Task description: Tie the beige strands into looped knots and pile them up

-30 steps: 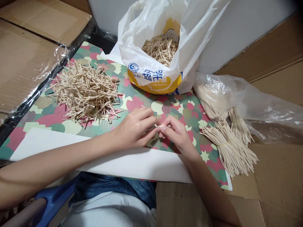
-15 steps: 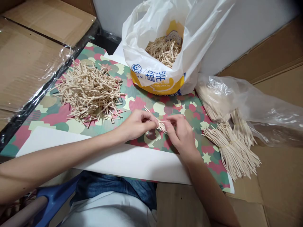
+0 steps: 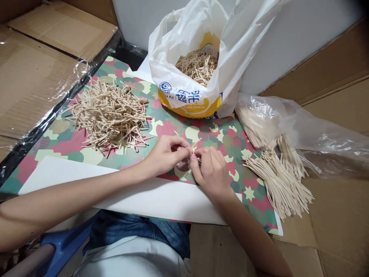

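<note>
Between my fingertips is a small group of thin cream cords [image 3: 195, 147], looped or crossed where the fingers meet; the exact shape is too small to make out. My left hand [image 3: 165, 156] pinches them from the left with thumb and forefinger. From the other side, my right hand [image 3: 211, 171] is closed on the same cords, its fingers curled and covering their lower ends. Both hands are just above the patterned sheet [image 3: 161, 132]. A loose heap of short, knotted-looking cream cords [image 3: 111, 115] lies beyond my left hand. To the right are tied bundles of straight cords [image 3: 281, 188].
A white and yellow plastic bag [image 3: 190, 102] stands open at the back, with many cord pieces [image 3: 198, 67] inside. A clear plastic bag [image 3: 325, 123] partly covers more cords at right. Cardboard boxes [image 3: 37, 73] wrapped in film border the left; white paper [image 3: 121, 196] lies along the near edge.
My right hand has moved left, close against my left hand, and its fingers have curled in more. The cords' ends are now mostly covered, with a loop showing between the fingertips.
</note>
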`<move>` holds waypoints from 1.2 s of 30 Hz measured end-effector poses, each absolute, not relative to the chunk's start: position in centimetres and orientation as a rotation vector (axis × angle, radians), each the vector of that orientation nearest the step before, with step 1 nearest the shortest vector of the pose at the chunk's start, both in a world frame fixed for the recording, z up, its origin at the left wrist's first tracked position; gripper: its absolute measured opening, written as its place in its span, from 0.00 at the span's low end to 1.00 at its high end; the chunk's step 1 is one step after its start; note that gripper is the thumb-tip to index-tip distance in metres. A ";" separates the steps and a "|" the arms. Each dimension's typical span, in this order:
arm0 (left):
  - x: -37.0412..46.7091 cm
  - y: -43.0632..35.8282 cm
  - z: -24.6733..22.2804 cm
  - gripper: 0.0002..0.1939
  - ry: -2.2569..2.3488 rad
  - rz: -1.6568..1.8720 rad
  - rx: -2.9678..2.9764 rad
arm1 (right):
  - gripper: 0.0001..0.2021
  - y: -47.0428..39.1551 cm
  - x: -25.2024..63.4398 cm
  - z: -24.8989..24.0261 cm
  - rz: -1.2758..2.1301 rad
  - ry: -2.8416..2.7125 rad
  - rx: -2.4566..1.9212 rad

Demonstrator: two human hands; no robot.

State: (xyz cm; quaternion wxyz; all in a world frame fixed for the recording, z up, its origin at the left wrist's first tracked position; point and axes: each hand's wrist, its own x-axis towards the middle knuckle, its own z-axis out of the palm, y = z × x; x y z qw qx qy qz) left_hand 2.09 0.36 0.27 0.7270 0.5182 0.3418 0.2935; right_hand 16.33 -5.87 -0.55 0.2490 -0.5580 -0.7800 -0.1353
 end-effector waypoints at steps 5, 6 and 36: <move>2.0 0.6 0.5 0.06 0.795 0.584 1.141 | 0.06 -5.8 16.7 -0.1 -0.121 -2.085 -1.545; 1.9 0.6 0.5 0.06 0.795 0.572 1.139 | 0.06 -5.8 16.8 0.0 0.042 -2.052 -1.577; 1.7 0.8 -0.4 0.08 0.644 0.537 1.241 | 0.05 -5.7 17.6 -0.2 1.116 -1.425 -1.640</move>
